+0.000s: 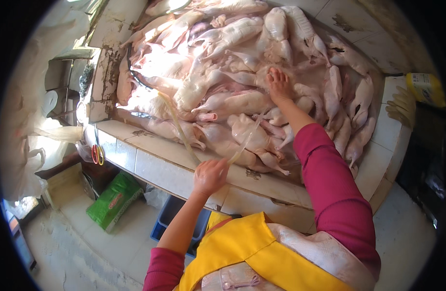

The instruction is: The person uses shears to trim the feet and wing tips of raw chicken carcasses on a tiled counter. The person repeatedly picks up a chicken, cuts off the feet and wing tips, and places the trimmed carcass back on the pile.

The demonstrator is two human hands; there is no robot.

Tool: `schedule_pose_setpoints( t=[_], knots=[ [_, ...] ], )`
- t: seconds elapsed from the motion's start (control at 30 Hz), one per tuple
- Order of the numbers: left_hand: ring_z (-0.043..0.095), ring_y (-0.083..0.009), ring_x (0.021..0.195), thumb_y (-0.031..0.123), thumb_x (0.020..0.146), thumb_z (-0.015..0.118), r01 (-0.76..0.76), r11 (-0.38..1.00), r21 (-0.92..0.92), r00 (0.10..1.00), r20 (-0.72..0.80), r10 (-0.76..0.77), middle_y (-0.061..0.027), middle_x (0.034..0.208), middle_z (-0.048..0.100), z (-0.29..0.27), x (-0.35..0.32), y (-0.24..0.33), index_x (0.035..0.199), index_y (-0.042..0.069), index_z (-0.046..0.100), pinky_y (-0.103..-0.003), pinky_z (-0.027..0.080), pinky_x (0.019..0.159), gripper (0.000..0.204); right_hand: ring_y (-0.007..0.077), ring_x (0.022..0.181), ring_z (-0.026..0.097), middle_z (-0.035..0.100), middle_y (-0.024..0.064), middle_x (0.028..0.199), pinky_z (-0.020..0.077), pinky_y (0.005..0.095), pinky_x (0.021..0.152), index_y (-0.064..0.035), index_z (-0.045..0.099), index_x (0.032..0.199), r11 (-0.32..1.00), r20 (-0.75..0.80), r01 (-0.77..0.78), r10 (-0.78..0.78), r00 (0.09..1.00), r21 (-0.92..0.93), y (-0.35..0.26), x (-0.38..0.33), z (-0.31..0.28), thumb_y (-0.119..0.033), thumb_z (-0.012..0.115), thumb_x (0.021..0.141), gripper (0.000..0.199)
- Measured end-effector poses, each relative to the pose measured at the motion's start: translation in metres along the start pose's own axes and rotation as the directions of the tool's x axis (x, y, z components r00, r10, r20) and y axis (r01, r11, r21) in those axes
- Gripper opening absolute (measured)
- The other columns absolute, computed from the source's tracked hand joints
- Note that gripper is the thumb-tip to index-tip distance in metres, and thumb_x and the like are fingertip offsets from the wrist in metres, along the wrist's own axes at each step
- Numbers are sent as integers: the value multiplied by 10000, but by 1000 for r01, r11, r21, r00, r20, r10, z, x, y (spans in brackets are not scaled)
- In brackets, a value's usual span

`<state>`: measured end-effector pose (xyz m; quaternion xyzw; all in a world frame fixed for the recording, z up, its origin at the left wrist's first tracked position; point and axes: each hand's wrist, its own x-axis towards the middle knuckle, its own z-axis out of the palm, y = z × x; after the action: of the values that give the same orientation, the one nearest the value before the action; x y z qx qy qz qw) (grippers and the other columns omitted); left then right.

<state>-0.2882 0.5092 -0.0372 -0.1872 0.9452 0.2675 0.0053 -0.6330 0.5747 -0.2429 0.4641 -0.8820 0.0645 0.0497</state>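
Note:
My left hand (211, 176) is closed around a thin, clear yellowish hose (178, 127) at the near edge of a tiled basin (152, 162). The hose runs back over the pile on one side, and a straight length points up and right over the carcasses. Many plucked pale birds, probably ducks, fill the basin, some of them in water. My right hand (279, 85) reaches to the middle right of the pile, fingers spread and resting on a plucked bird (252, 79). Its palm side is hidden.
Scissors with red and yellow handles (98, 154) hang at the left rim. On the right ledge lie a pale glove (401, 107) and a yellow container (426, 89). Below stand a green bag (115, 201) and a blue crate (161, 224).

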Motion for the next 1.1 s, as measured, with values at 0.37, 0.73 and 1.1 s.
schedule_pose_setpoints(
  t=[0.37,0.73,1.1],
  knots=[
    [601,-252,686,165,805,633,54,998,35,998,23,-54,-50,690,581,0,-1,-1,909,103,637,-385,486,645,122,349,1085,528,556,116,1203,442,421,894,-88,594,1011,909,329,-146,10,944,390,6,24,-59,-336,704,730,391],
    [577,-256,642,108,772,658,-6,1000,14,998,62,5,-61,666,556,-3,5,-3,932,77,630,-372,471,615,165,384,1063,574,572,252,1147,476,440,883,-115,360,1292,441,217,-712,747,629,546,37,120,40,-316,784,693,761],
    [589,-243,673,120,775,649,-13,1000,10,999,45,12,-55,686,556,-1,5,-4,916,84,614,-362,474,631,150,201,830,626,636,35,986,541,338,677,-146,596,1088,-820,848,-304,356,392,485,84,73,63,-289,535,915,233]
  ],
)
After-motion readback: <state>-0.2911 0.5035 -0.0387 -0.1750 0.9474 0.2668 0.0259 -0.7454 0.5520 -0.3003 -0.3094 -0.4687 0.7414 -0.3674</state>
